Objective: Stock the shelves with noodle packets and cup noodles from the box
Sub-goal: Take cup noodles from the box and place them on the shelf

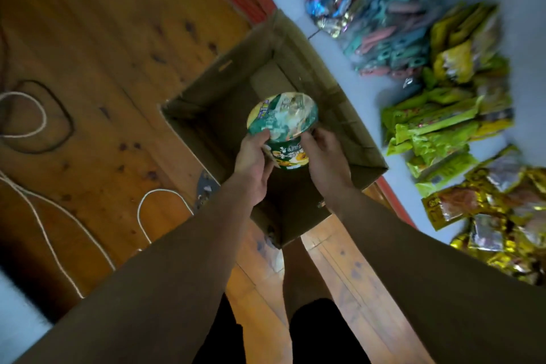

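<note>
Over the open cardboard box (348,115), I grip one green cup noodle (283,127) between my left hand (254,162) and right hand (325,162), fingers curled round its sides.

Worn orange-brown plank floor (88,23), dark knots and stains throughout. Thin white cord (44,230) lying on floor, left part, in loose loops. Thin black cord loop (69,124) on floor beside white one. Pale grey-blue flat surface with red edge strip (369,91) bordering floor's right side. Light dim; glossy sheen on nearer boards.
</note>
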A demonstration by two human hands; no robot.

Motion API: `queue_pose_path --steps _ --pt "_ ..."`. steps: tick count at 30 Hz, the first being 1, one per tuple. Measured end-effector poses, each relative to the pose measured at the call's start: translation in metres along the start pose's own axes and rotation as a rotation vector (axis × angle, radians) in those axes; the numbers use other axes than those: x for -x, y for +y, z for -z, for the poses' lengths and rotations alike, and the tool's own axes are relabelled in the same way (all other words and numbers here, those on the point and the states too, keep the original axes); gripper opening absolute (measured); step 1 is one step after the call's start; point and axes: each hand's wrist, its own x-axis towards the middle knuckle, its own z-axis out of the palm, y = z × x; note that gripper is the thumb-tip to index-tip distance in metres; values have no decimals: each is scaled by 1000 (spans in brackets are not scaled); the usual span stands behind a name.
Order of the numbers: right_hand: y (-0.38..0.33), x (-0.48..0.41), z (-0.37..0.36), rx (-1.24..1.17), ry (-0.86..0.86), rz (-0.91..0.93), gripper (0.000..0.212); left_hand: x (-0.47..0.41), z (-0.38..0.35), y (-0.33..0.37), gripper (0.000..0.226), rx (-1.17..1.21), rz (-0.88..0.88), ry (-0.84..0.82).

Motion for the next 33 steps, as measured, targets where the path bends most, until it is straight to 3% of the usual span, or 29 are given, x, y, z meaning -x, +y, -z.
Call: queue_pose_path --steps 9,13,20,30,33 --pt "-77 130 36 -43 126 110 41 136 -6 49 43 -113 -191 -183" --pt "-101 193 50 -142 233 99 24 204 -8 73 42 -234 -306 -332" --pt "-137 298 76 -328 423 220 45 319 -23 104 32 -399 -451 -496" --pt "-109 413 140 -561 705 261 46 431 -64 59 58 -694 -669 -755" --pt "-78 437 162 -599 802 227 45 454 -75 24 49 -777 -685 -832"
